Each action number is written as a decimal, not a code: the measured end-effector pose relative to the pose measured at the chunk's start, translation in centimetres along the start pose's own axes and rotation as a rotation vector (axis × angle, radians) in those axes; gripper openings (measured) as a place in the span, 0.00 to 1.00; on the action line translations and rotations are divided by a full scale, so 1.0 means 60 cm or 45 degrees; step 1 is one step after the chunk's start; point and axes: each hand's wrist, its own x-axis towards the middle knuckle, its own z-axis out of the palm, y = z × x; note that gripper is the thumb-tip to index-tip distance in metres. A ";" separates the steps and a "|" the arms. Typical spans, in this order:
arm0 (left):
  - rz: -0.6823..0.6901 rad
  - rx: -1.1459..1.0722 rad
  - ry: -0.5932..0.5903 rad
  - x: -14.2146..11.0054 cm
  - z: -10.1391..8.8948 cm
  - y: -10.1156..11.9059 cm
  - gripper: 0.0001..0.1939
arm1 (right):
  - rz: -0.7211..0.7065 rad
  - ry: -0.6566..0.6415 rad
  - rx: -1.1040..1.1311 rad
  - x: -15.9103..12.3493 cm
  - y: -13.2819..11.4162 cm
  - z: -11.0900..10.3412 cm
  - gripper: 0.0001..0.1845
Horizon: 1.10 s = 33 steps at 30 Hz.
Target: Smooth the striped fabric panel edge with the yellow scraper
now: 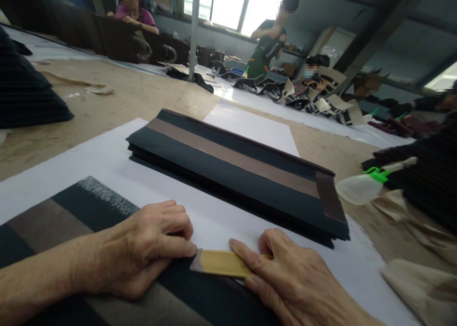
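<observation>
My right hand (pixel 291 273) grips a flat yellow scraper (pixel 224 263) with a greyish slanted tip. The tip lies along the far edge of a dark sheet with brown stripes (pixel 124 309). My left hand (pixel 150 250) is closed at that same edge, thumb and fingers pinching it close to the scraper's tip. A whitish speckled strip (pixel 107 195) runs along the sheet's edge to the left of my hand. Part of the sheet is hidden under both hands and my left forearm. Beyond them lies a stack of similar striped dark pieces (pixel 228 166).
White paper (pixel 117 145) covers the table beneath the work. At the right stands a translucent bottle with a green collar (pixel 360 188), beside cloth scraps (pixel 424 278) and a dark pile (pixel 424 173). Another dark stack (pixel 32 88) is at left. Several people work farther back.
</observation>
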 end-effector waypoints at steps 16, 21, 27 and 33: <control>-0.250 -0.179 -0.103 -0.043 -0.063 -0.027 0.17 | -0.144 0.110 -0.090 0.009 0.008 0.013 0.22; -0.378 -0.124 0.002 -0.062 -0.055 -0.028 0.10 | -0.150 0.129 0.002 0.011 0.018 0.008 0.18; -0.323 -0.086 0.072 -0.047 -0.043 -0.023 0.13 | -0.055 0.324 0.172 0.016 0.023 0.004 0.16; -0.247 -0.016 0.160 -0.049 -0.040 -0.024 0.11 | 0.100 0.419 0.321 0.061 -0.026 0.025 0.08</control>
